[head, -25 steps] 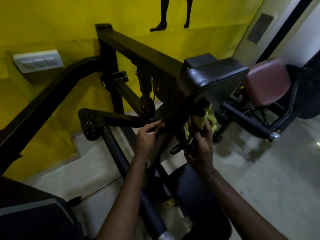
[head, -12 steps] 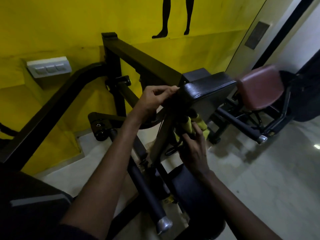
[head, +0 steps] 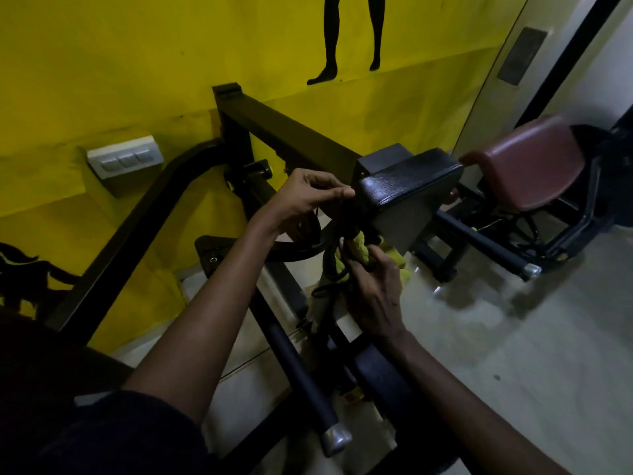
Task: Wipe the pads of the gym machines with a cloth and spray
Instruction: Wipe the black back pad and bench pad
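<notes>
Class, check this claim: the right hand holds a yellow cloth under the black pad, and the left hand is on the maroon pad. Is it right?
Not quite. The head view shows the left hand at the end of the black pad, not on the maroon pad. The right hand does hold the yellow cloth under the black pad.

Gym, weight-machine area. Black steel machine frame (head: pixel 291 132) carrying a black padded rest (head: pixel 407 186); second machine near it with a maroon padded seat (head: pixel 527 162); dark-sleeved bar with chrome end cap (head: pixel 337 437). Yellow wall (head: pixel 137 63) with black silhouette of legs (head: pixel 332 39) and white switch panel (head: pixel 125 159). Pale polished floor (head: pixel 513 337). Dim light.
</notes>
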`<action>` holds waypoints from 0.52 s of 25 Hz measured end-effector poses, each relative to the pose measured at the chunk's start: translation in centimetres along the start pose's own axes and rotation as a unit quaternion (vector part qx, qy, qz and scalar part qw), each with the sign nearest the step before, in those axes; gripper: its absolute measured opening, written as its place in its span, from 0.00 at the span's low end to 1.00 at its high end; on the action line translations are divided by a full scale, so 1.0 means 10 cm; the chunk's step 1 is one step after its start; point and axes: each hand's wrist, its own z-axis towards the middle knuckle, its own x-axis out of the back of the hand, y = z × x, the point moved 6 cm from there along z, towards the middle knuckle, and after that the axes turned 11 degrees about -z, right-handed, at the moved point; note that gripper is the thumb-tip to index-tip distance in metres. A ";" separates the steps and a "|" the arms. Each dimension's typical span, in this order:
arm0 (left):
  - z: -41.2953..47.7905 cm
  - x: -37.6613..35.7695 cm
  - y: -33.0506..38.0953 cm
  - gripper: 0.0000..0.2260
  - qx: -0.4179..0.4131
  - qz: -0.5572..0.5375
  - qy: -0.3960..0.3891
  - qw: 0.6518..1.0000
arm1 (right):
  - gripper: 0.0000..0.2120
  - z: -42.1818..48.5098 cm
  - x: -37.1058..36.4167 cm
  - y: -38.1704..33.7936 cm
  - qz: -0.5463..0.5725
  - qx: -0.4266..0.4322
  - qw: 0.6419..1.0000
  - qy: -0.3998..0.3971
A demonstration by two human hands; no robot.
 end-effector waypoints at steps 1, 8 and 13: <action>0.03 0.01 -0.03 0.07 0.003 -0.009 -0.013 1.000 | 0.23 -0.04 -0.08 -0.02 -0.024 0.000 1.000 0.001; 0.13 0.04 -0.48 0.08 0.034 -0.135 -0.067 0.988 | 0.23 -0.78 -0.99 0.09 -0.106 -0.032 0.980 -0.165; 0.21 0.02 -0.65 0.13 0.054 -0.150 -0.101 0.982 | 0.41 -0.76 -1.08 -0.13 -0.092 -0.062 0.981 -0.158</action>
